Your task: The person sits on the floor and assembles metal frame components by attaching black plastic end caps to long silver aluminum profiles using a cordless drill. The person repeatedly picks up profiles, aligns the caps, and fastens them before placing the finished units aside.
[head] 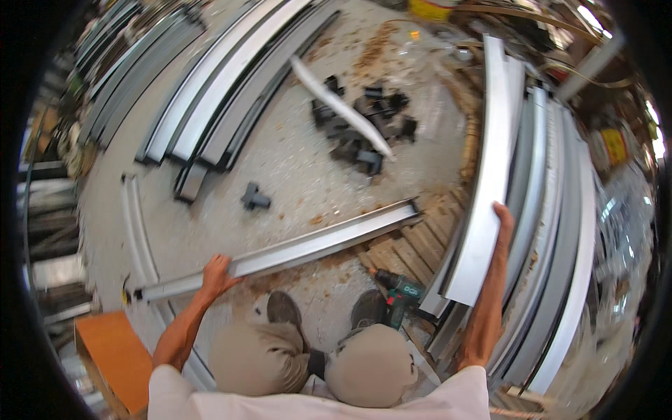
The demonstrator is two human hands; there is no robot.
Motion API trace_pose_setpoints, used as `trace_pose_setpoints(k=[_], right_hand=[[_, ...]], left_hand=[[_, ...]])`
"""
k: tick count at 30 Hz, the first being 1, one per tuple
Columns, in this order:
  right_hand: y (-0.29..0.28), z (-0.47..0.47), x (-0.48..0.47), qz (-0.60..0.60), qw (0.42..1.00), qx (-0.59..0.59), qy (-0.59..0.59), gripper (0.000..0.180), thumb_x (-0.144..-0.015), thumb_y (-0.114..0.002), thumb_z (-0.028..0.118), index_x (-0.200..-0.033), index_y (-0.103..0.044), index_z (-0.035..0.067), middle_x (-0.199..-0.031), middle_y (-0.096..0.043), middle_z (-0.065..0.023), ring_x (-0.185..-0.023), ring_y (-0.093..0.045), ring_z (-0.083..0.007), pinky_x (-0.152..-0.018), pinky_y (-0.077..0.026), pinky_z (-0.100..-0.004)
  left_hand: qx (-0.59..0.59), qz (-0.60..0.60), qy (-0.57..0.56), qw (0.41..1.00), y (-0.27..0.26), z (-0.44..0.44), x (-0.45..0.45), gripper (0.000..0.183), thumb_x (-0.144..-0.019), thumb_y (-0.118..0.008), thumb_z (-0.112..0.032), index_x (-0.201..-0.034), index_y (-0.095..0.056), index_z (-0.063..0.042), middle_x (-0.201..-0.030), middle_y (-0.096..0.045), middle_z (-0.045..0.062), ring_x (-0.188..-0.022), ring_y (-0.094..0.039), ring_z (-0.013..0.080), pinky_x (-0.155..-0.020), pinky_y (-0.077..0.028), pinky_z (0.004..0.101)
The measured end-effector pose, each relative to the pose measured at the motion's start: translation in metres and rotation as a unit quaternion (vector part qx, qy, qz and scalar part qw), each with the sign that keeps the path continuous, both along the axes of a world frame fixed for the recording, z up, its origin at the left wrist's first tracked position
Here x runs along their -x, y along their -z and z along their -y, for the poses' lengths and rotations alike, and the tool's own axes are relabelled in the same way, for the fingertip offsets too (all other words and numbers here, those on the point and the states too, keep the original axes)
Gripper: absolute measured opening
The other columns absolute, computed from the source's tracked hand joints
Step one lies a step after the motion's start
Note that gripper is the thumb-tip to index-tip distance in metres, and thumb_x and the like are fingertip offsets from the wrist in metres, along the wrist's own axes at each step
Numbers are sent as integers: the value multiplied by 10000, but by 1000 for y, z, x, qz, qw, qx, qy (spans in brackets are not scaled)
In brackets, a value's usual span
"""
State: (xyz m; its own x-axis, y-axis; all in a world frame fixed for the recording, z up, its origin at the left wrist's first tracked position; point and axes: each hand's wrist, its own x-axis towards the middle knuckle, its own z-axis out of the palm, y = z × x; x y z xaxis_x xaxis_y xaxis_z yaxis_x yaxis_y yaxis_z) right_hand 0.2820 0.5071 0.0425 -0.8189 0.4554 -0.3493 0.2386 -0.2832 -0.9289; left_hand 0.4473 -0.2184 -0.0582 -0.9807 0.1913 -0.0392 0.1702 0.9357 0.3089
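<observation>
My left hand (218, 275) grips a silver metal channel profile (325, 239) that lies slantwise in front of my feet, its right end above the wooden slats (415, 252). On the right, my right hand (504, 220) rests against the edge of a wide, bright metal profile (485, 168) at the left side of a stack. My right fingers are mostly hidden, so whether they close around it is unclear. A green and black DCA cordless drill (401, 294) stands between my right foot and that stack.
Several long metal profiles (236, 89) lie at upper left. Dark fittings (367, 121) are heaped mid-floor beneath a white strip (341, 107), with one loose fitting (255, 197) nearer. More profiles (556, 252) fill the right side, beside clear plastic wrap (625, 226). An orange-topped board (113, 357) sits lower left.
</observation>
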Motion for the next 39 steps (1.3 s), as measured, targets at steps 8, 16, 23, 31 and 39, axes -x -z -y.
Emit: trace_pose_setpoints(k=[8,16,23,31,39], right_hand=[[9,-10,-55,-75,981,-132,-125,670,-851,-730,328,-1362,-585,-81,-1155,-692,-132,-947,-673,-206,-837,-527,-324],[-21,2,-108,-44,960,-194,-196,821,-783,-742,420,-1393,-553,-96,-1245,-638,-146,-1115,-605,-251,-978,-452,-359],[-43,84,-93,-98,944,-217,-229,818,-779,-746,428,-1393,-565,-82,-1227,-650,-133,-1105,-615,-235,-957,-463,-344],[-68,160,-83,-38,941,-193,-275,809,-699,-779,558,-1174,-634,-80,-1024,-544,-53,-1001,-531,-200,-880,-388,-323],[-74,196,-51,7,910,-205,-360,869,-620,-814,524,-1203,-652,-99,-1121,-554,-114,-1082,-550,-242,-936,-422,-365]], left_hand=[[7,-7,-31,999,-38,-6,3,598,-619,-953,-422,-938,-626,-35,-853,-610,133,-839,-608,333,-703,-521,455],[70,-117,-50,989,-125,97,28,607,-646,-949,-454,-993,-662,-47,-898,-642,139,-862,-653,346,-757,-550,448],[148,-181,-149,961,-156,140,200,635,-743,-843,-607,-1011,-663,-60,-989,-663,151,-962,-665,334,-788,-559,461],[195,-191,-162,948,-139,128,367,750,-729,-790,-725,-1031,-668,-50,-990,-711,170,-999,-697,366,-804,-576,505],[176,-252,-146,940,-103,113,445,725,-732,-788,-717,-1030,-703,-62,-944,-739,166,-956,-726,358,-822,-566,520]])
